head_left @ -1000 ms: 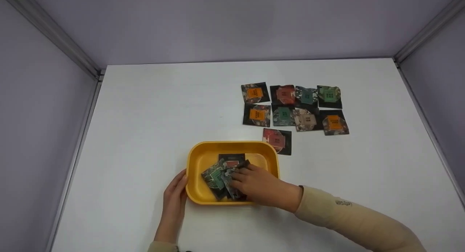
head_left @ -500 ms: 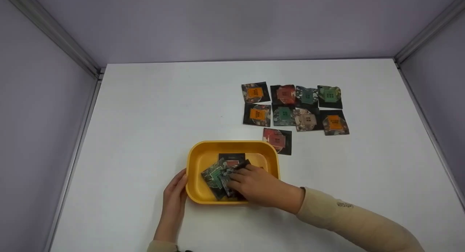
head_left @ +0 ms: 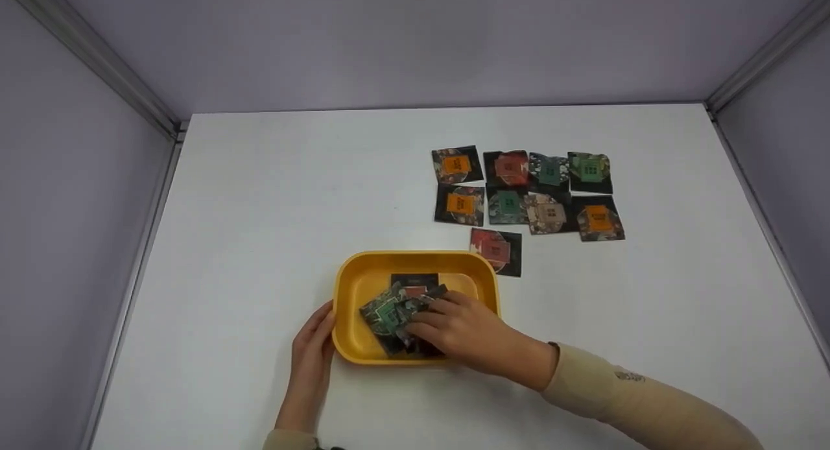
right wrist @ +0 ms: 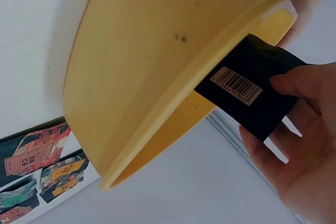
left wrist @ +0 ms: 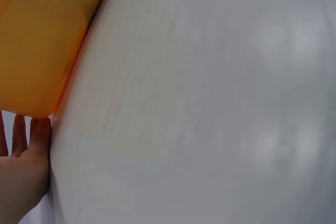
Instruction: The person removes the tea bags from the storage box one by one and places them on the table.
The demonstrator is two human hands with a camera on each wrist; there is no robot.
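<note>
A yellow plastic tray [head_left: 350, 336] stands near the table's front, holding several dark, printed sachets. One with a green label [head_left: 384, 315] lies at an angle, and one with a reddish label [head_left: 415, 279] lies behind it. My right hand [head_left: 463, 330] reaches over the tray's right side. Between its thumb and fingers it pinches a sachet [right wrist: 273, 72], whose black back with a white barcode faces the right wrist camera. With extended fingers, my left hand [head_left: 311, 346] touches the tray's left wall; the left wrist view shows its fingertips [left wrist: 40, 129] against the tray's end.
Beyond the tray on the right, several sachets lie in two uneven rows, including an orange-labelled one [head_left: 456, 165] and a green-labelled one [head_left: 590, 170]. A red-labelled sachet [head_left: 496, 251] lies close by the tray's back right corner. Grey walls [head_left: 415, 48] border the white table [head_left: 259, 197].
My right hand and forearm have shifted slightly to the right, and the pinched sachet has shifted a little with the fingers. The left hand and tray have stayed in place.
</note>
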